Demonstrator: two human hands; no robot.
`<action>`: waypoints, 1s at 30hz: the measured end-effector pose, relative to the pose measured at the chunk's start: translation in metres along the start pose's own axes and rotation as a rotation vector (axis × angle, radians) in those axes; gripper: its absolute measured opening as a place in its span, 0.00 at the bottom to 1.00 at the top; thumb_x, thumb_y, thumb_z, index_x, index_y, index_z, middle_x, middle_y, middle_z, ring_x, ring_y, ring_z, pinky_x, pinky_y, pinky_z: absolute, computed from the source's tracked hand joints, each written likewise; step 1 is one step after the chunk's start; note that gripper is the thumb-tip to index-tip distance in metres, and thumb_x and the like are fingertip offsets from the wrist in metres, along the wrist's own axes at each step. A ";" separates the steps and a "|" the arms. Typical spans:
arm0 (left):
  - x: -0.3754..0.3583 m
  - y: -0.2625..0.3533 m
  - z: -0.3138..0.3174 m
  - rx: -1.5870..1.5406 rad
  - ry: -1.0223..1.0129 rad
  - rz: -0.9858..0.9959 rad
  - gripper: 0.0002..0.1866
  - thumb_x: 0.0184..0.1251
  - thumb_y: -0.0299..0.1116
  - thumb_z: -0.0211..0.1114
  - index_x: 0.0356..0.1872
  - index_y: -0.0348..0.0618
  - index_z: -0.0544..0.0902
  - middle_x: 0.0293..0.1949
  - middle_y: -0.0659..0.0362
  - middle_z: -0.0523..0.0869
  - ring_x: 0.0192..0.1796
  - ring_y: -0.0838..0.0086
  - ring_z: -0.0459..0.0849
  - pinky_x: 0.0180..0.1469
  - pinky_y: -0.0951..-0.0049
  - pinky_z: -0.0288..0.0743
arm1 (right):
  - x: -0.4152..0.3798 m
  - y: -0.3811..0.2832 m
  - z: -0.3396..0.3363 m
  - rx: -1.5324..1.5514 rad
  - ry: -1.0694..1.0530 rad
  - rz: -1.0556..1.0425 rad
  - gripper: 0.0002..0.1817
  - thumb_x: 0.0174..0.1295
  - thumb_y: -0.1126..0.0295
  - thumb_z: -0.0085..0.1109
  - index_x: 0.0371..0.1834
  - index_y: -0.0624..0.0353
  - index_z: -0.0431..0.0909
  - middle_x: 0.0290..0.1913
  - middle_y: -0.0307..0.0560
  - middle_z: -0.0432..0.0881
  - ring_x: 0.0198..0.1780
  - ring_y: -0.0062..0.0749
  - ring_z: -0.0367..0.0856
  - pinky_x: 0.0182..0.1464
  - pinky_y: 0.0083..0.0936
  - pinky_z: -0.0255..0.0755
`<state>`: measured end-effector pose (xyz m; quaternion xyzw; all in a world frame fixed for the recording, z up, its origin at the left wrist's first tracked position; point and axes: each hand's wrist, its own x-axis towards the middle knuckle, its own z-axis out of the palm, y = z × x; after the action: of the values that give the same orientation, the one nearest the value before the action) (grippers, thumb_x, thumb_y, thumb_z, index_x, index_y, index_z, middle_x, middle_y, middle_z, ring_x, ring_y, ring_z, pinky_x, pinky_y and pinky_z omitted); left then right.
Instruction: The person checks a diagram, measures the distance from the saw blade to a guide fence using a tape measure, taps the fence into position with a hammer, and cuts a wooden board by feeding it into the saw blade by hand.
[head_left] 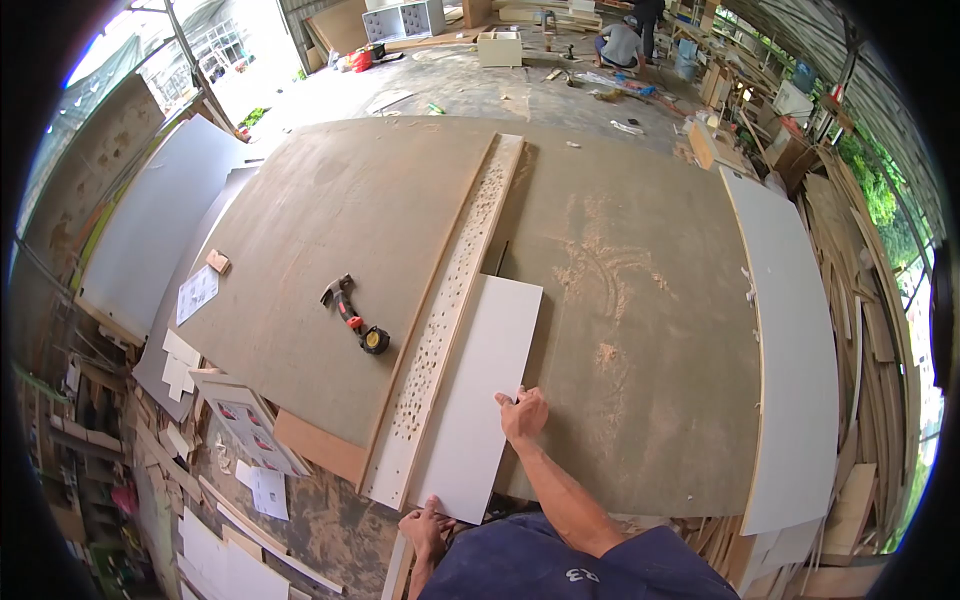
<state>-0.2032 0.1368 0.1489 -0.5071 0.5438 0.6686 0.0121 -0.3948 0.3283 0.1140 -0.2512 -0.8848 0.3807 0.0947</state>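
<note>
A white rectangular panel (485,385) lies on a large brown worktable (640,330), set against a long perforated wooden strip (455,295). My right hand (523,413) grips the panel's right edge, thumb on top. My left hand (425,527) holds the panel's near corner at the table's front edge. A hammer with a red and black handle (343,302) and a yellow tape measure (375,340) lie to the left of the strip, out of reach of both hands.
A long white board (790,340) runs along the table's right side. Grey and white sheets (150,225) lean at the left. Offcuts and papers (245,425) litter the floor at lower left. A person (622,45) crouches far behind among cabinets.
</note>
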 end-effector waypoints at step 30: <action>-0.002 0.009 0.013 -0.048 0.005 -0.007 0.17 0.68 0.29 0.72 0.29 0.26 0.74 0.27 0.39 0.85 0.23 0.57 0.89 0.21 0.64 0.87 | 0.013 -0.010 -0.004 -0.008 -0.025 0.100 0.27 0.50 0.58 0.82 0.38 0.75 0.86 0.39 0.60 0.85 0.43 0.53 0.86 0.46 0.44 0.76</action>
<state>-0.2160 0.1441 0.1551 -0.5108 0.5259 0.6801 0.0005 -0.4078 0.3318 0.1234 -0.2910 -0.8738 0.3844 0.0634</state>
